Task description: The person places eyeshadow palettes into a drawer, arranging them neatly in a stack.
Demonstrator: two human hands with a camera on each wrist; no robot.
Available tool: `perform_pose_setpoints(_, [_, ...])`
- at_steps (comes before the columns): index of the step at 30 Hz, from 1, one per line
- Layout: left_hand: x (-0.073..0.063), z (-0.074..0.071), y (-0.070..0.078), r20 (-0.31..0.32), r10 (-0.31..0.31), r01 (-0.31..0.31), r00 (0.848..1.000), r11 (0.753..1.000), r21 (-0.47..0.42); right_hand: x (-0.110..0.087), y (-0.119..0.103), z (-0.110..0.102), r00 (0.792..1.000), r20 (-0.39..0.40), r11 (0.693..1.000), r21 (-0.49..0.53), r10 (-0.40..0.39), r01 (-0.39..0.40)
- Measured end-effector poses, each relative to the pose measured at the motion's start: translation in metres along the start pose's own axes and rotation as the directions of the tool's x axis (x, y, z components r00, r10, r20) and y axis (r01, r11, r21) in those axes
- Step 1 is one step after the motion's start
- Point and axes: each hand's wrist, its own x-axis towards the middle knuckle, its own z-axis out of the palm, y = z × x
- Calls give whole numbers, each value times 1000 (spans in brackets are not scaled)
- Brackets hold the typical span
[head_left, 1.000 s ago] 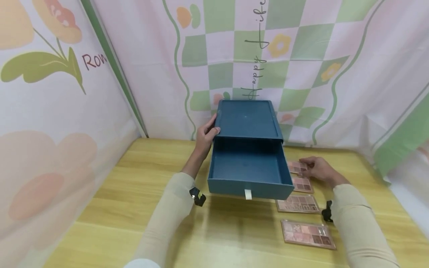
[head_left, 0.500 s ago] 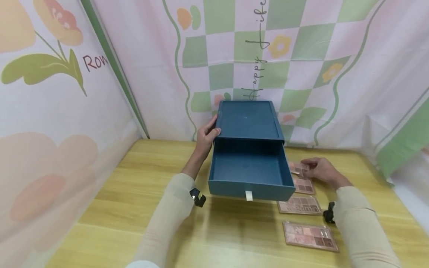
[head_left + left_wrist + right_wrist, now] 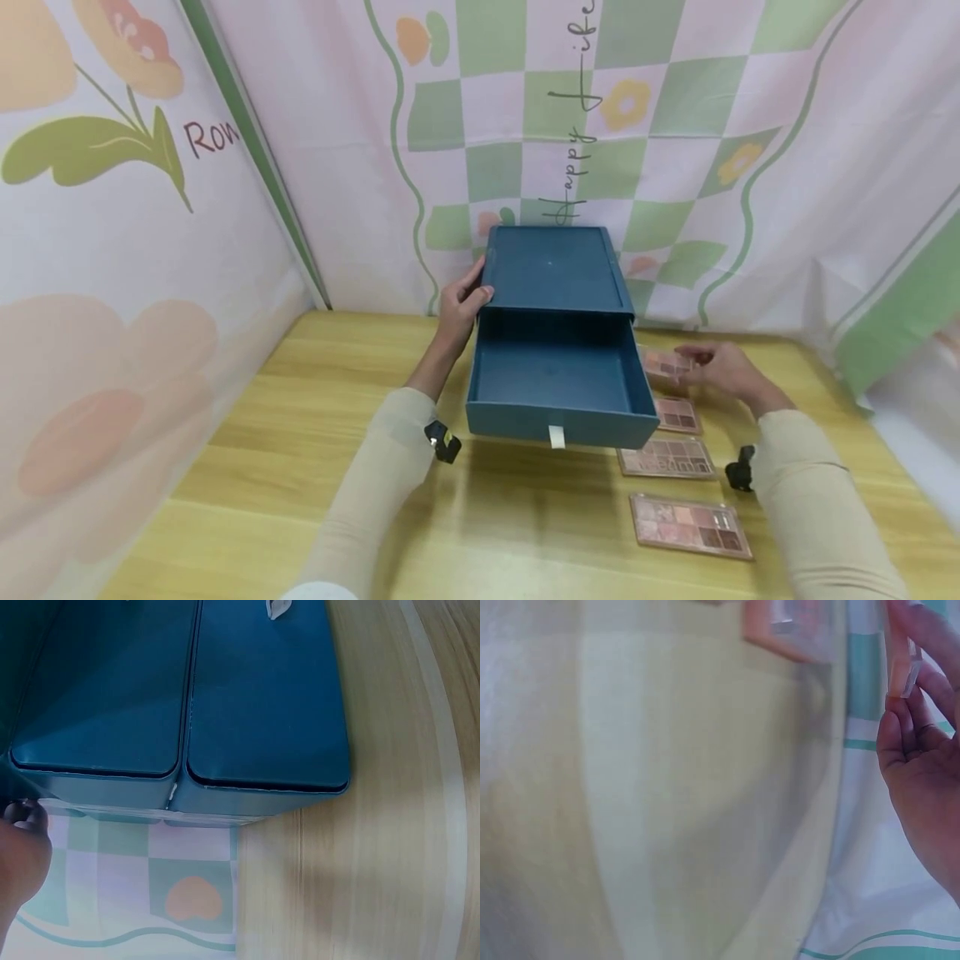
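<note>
A dark blue drawer unit (image 3: pixel 555 267) stands at the back of the table with its top drawer (image 3: pixel 562 425) pulled out; I see nothing inside. My left hand (image 3: pixel 456 312) rests against the unit's left side, thumb at the top edge. Two shut drawers (image 3: pixel 262 697) show below in the left wrist view. To the right of the unit, my right hand (image 3: pixel 726 373) pinches an eyeshadow palette (image 3: pixel 663 362) between thumb and fingers. The right wrist view shows that palette (image 3: pixel 902 667) raised on edge. A second eyeshadow palette (image 3: pixel 677 414) lies just nearer, partly hidden by the drawer.
Two more eyeshadow palettes (image 3: pixel 667 457) lie flat on the wooden table (image 3: pixel 300 433), in a column towards the front right. A white pull tab (image 3: pixel 556 437) hangs from the open drawer's front. A patterned curtain (image 3: pixel 495 108) hangs close behind the unit.
My right hand has lifted the farthest palette slightly up and away from the one in front of it. The left hand and the drawer unit have stayed put.
</note>
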Motion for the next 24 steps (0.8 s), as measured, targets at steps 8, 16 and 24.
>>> perform_pose_setpoints(8, [1, 0, -3, -6, -7, 6, 1000, 1000, -12, -4, -13, -10, 992, -79, 994, -67, -95, 90])
perform_pose_setpoints(16, [1, 1, -3, 7, -12, 12, 1000, 1000, -10, -16, -27, -21, 995, -75, 996, -59, -73, 69])
perform_pose_setpoints(24, [0, 0, -2, 1, -10, 10, 1000, 1000, 2, -27, -38, -28, 986, -124, 993, -59, -110, 104])
